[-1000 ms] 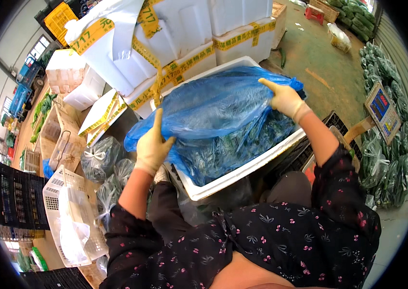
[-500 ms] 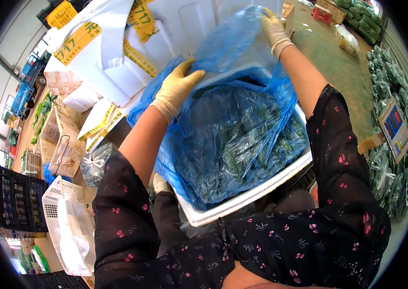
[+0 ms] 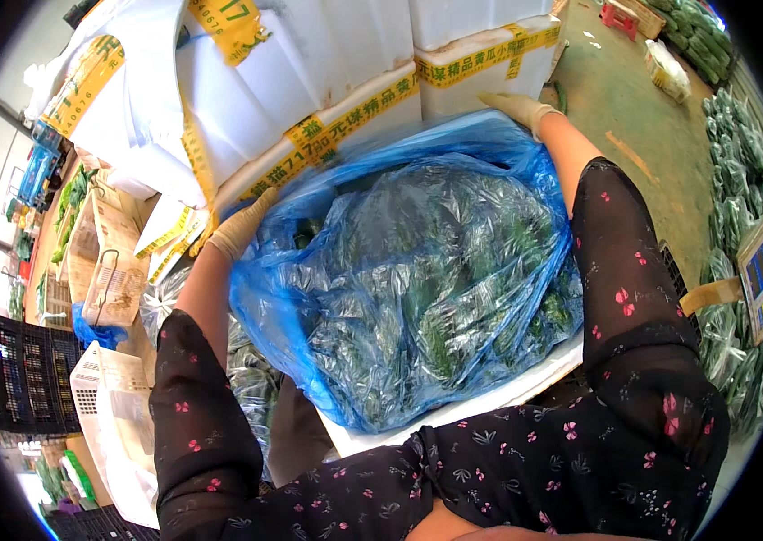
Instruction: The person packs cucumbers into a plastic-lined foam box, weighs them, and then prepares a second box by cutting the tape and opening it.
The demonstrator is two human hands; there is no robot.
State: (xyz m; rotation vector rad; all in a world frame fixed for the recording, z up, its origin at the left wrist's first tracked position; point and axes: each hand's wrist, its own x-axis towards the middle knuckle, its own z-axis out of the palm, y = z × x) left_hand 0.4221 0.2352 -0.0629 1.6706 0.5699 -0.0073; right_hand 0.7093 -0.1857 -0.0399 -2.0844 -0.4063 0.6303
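Observation:
A blue plastic bag [image 3: 278,307] lines a white foam box [image 3: 525,386] in front of me, its edge folded out over the sides. Inside lie dark green vegetables [image 3: 435,338], probably cucumbers, under crinkled clear film. My left hand [image 3: 244,227], in a pale yellow glove, lies along the bag's far left edge with fingers stretched out. At the far right corner, my gloved right hand [image 3: 518,108] is open, its fingers extended flat over the bag's edge. Parts of both hands' undersides are hidden.
White foam boxes [image 3: 354,81] with yellow printed tape stand stacked just beyond. To the left are beige crates [image 3: 111,270] and a white basket [image 3: 115,406]. A scale display [image 3: 758,279] stands at right, beside bagged green vegetables [image 3: 733,162] on the floor.
The raised blue sheet has come down from the air and now lies around the box's far rim. My left hand moved left and down, my right hand down. The film now shows more openly.

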